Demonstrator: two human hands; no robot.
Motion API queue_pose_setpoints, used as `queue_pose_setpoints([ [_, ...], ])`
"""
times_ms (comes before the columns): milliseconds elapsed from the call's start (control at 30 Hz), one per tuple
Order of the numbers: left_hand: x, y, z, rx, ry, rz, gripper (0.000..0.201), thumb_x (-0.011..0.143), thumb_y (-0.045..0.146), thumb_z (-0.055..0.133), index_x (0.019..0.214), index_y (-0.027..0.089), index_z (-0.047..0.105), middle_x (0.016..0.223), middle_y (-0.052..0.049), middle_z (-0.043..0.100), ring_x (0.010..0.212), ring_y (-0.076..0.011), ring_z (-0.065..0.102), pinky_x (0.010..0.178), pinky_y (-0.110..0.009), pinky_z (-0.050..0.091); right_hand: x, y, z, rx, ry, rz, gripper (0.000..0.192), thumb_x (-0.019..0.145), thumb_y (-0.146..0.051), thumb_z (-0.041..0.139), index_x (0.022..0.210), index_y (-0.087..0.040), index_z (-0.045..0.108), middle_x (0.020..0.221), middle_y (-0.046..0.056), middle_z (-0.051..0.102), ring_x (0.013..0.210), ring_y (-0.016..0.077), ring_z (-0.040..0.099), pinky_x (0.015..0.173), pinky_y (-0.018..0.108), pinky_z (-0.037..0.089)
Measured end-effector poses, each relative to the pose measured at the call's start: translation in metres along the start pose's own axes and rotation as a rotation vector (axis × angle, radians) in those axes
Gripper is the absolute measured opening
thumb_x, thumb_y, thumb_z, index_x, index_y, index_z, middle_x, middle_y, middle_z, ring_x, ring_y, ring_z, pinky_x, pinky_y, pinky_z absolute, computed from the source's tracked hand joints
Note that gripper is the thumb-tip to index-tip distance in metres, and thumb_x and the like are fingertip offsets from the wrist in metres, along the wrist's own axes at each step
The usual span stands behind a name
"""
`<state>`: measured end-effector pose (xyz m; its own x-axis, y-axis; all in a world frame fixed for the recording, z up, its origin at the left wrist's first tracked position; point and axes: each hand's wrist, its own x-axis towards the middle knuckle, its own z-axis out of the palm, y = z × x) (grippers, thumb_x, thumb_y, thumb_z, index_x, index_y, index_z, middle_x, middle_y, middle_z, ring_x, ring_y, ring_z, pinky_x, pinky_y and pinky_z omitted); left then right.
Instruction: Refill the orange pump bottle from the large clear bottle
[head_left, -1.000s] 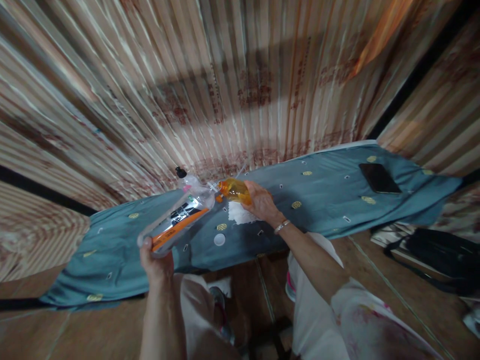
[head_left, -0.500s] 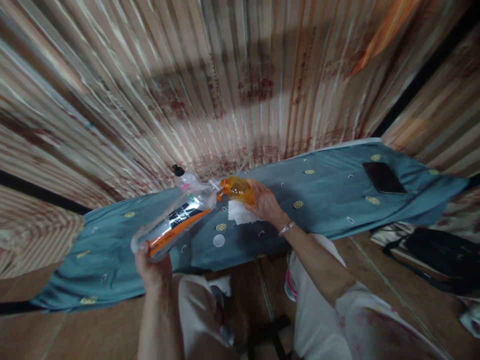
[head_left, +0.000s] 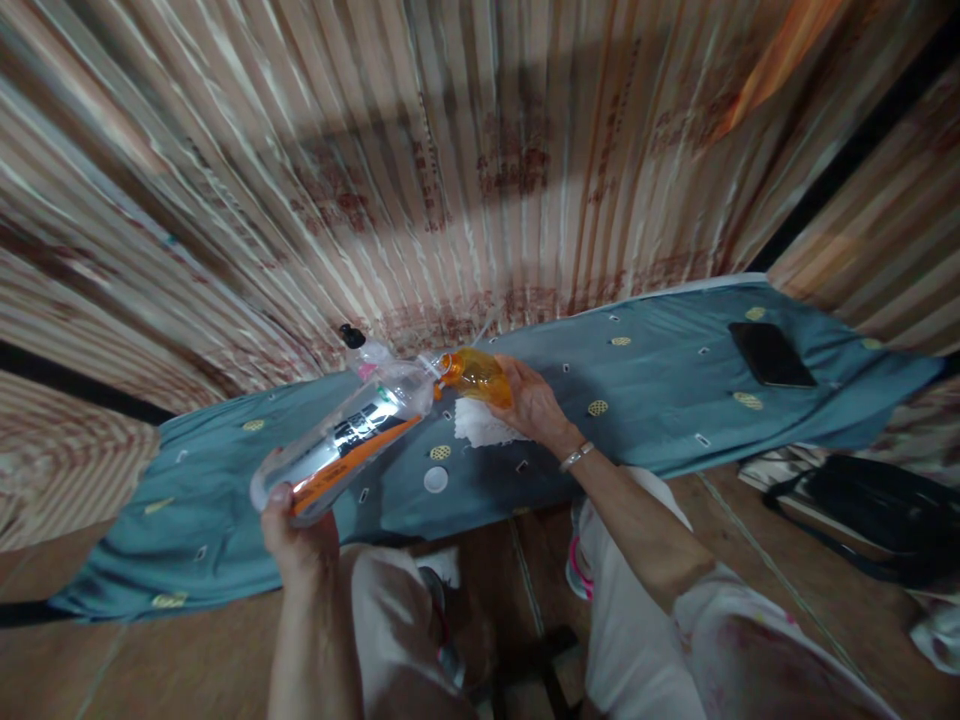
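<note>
Change over the last second: the left hand [head_left: 296, 535] has drifted down and toward the left of the frame, taking the base of the clear bottle [head_left: 349, 438] with it, so the bottle now lies at a slightly flatter tilt; the two bottle mouths remain together at frame centre, which suggests liquid is still being passed from one to the other. Left hand: fingers closed around the base of the clear bottle, thumb on top near the orange band of its label, neck pointing up and to the right. Right hand [head_left: 534, 405]: closed on the small orange bottle [head_left: 478, 376], held nearly level, its orange neck meeting the mouth of the clear bottle. Both bottles are held in the air just above the desk [head_left: 652, 400], which is covered with a blue-grey patterned cloth. Below the bottles on the cloth: a crumpled white tissue [head_left: 480, 428] and a round white cap [head_left: 435, 480], apart from each other. Behind the clear bottle, a black-capped bottle [head_left: 358, 347] stands near the corrugated wall. Right of the frame: a dark phone [head_left: 771, 354] lying flat on the cloth.
</note>
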<state>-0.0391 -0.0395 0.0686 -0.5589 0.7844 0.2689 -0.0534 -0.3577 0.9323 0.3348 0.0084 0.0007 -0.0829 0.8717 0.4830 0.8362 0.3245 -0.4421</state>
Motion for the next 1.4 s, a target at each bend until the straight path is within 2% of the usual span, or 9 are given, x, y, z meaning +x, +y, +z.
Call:
queue_pose_setpoints([
  [133,-0.0018,0.0045,0.0028,-0.036,0.008,-0.030,0.059,0.070,0.067,0.079,0.115,0.028,0.077,0.124,-0.008,0.085,0.124,-0.0377,0.081,0.112,-0.050,0.064,0.0006,-0.0009,-0.0007,-0.003,0.007,-0.009,0.088,0.107,-0.032,0.095,0.187,-0.018,0.059,0.175,0.029,0.081,0.158,0.0467,0.083,0.138,0.071,0.071],
  [400,-0.0042,0.0035,0.0025,-0.018,0.013,0.031,0.057,0.073,0.065,0.081,0.116,0.028,0.077,0.126,-0.009,0.086,0.131,-0.0402,0.082,0.118,-0.055,0.067,0.0020,-0.0072,-0.0032,-0.034,0.008,0.005,0.086,0.106,-0.027,0.095,0.183,-0.016,0.060,0.173,0.029,0.082,0.158,0.0452,0.084,0.139,0.066,0.072],
  [633,-0.0059,0.0063,0.0034,-0.040,0.051,-0.022,0.052,0.070,0.062,0.081,0.109,0.029,0.076,0.118,-0.007,0.086,0.127,-0.0393,0.082,0.120,-0.055,0.065,0.0017,-0.0075,-0.0052,-0.043,0.002,0.007,0.087,0.105,-0.026,0.093,0.184,-0.020,0.057,0.174,0.027,0.083,0.159,0.0445,0.084,0.139,0.067,0.073],
  [733,-0.0059,0.0064,0.0042,-0.021,0.038,-0.001,0.055,0.071,0.064,0.079,0.113,0.029,0.077,0.119,-0.006,0.084,0.125,-0.0388,0.081,0.120,-0.055,0.063,0.0019,-0.0076,-0.0058,-0.032,0.002,0.004,0.087,0.105,-0.025,0.092,0.184,-0.020,0.057,0.174,0.026,0.083,0.159,0.0440,0.085,0.139,0.067,0.072],
  [933,-0.0070,0.0076,0.0059,-0.033,0.040,0.003,0.054,0.070,0.063,0.081,0.111,0.029,0.074,0.121,-0.007,0.082,0.125,-0.0381,0.079,0.119,-0.054,0.062,0.0029,-0.0079,-0.0047,-0.024,-0.009,0.016,0.085,0.107,-0.028,0.092,0.183,-0.011,0.058,0.175,0.032,0.081,0.161,0.0464,0.083,0.143,0.069,0.069],
  [1167,-0.0067,0.0069,0.0048,0.013,0.016,0.016,0.058,0.071,0.066,0.078,0.117,0.031,0.073,0.116,-0.004,0.073,0.116,-0.0351,0.073,0.114,-0.051,0.060,0.0027,-0.0063,-0.0054,-0.023,-0.012,0.000,0.088,0.109,-0.030,0.092,0.188,-0.018,0.055,0.174,0.030,0.081,0.160,0.0471,0.083,0.140,0.073,0.070],
  [1267,-0.0058,0.0046,0.0032,0.007,0.029,0.017,0.060,0.071,0.068,0.080,0.117,0.031,0.073,0.117,-0.005,0.076,0.115,-0.0353,0.074,0.112,-0.051,0.060,0.0030,-0.0073,-0.0058,-0.024,-0.010,0.004,0.088,0.110,-0.033,0.093,0.187,-0.016,0.055,0.173,0.031,0.082,0.160,0.0479,0.083,0.139,0.073,0.071],
  [1400,-0.0054,0.0042,0.0036,-0.017,0.042,0.001,0.056,0.070,0.065,0.082,0.112,0.030,0.074,0.120,-0.006,0.082,0.127,-0.0384,0.079,0.119,-0.053,0.063,0.0035,-0.0084,-0.0054,-0.020,-0.006,0.008,0.085,0.108,-0.032,0.093,0.184,-0.016,0.058,0.173,0.030,0.082,0.160,0.0471,0.083,0.139,0.071,0.071],
])
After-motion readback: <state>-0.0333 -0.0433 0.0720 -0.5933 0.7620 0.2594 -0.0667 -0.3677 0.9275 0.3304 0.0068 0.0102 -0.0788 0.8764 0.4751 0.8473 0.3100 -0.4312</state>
